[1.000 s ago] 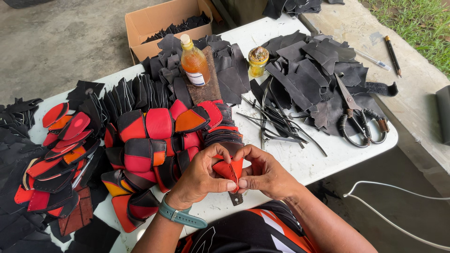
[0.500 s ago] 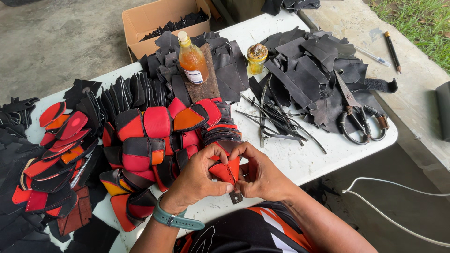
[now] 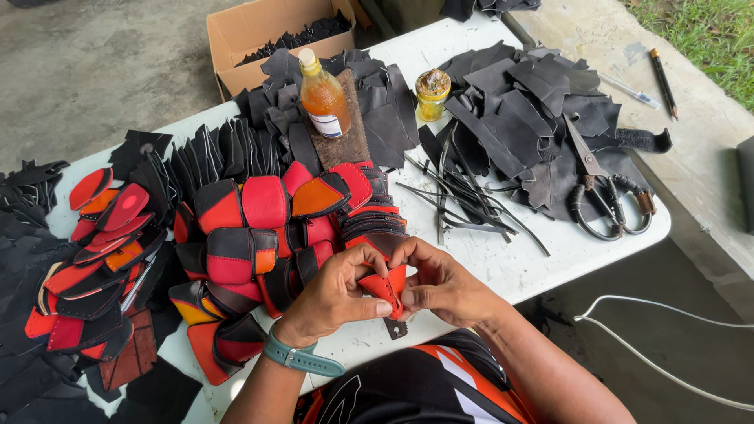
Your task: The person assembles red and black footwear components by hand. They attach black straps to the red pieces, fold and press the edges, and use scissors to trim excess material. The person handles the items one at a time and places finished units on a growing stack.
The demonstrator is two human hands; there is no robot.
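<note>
At the far left, flat red and black leather pieces (image 3: 94,259) lie fanned in a loose heap, seemingly sorted by shape. Beside them, padded red, orange and black pieces (image 3: 259,228) are stacked in overlapping rows on the white counter (image 3: 542,259). Both hands meet at its near edge: the left hand (image 3: 334,294) and right hand (image 3: 444,286) each pinch a small red leather piece (image 3: 385,289) between thumb and fingertips, each grip clenched on it, apparently folding it. Behind stand an amber bottle (image 3: 323,98) and a small jar (image 3: 432,94). To the right, thin black strips (image 3: 463,200), matte black offcuts (image 3: 518,102) and heavy scissors (image 3: 605,196) lie within reach.
</note>
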